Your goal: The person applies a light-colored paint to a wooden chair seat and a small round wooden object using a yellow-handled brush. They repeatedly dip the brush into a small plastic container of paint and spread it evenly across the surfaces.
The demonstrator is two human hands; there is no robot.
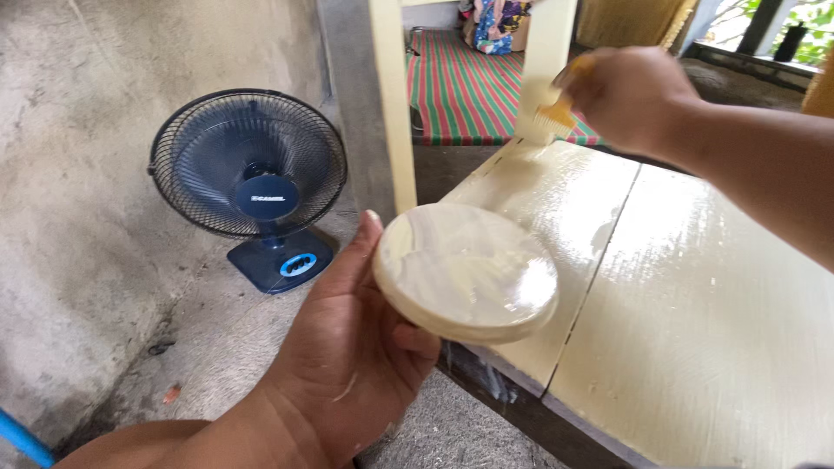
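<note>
**Clerk:** Item one, nearest the camera, lower centre of the frame?

**Keeper:** Left hand (347, 347), palm up, fingers curled under a round shallow dish (465, 271) coated in cream paint. Thumb lies along the dish's left rim; the grasp is firm. The dish is held level, just over the near left edge of the painted surface.

**Clerk:** Item two?

**Keeper:** Wooden plank top (695, 330), lower right to centre, painted pale cream and glossy (wet-looking sheen). Dark seams run between the planks; the dark underside edge shows at lower centre.

**Clerk:** Item three, upper right?

**Keeper:** Right hand (630, 95), clenched around a paintbrush (556, 108) with a yellow-orange handle. The bristles, loaded with cream paint, meet the far end of the plank top at the foot of a cream upright post (547, 52). Forearm enters from the right edge.

**Clerk:** Other uprights?

**Keeper:** A second cream post (393, 104), upper centre, well apart from the first.

**Clerk:** Item four, left of centre?

**Keeper:** Dark blue table fan (249, 165), round wire cage, standing on its base on the concrete floor (217, 347) against a rough grey wall (78, 174). Whether the blades turn, I cannot tell.

**Clerk:** Farthest?

**Keeper:** Red-and-green striped cloth (465, 91) between the posts, top centre. A blue pipe end (22, 439) shows at lower left.
</note>
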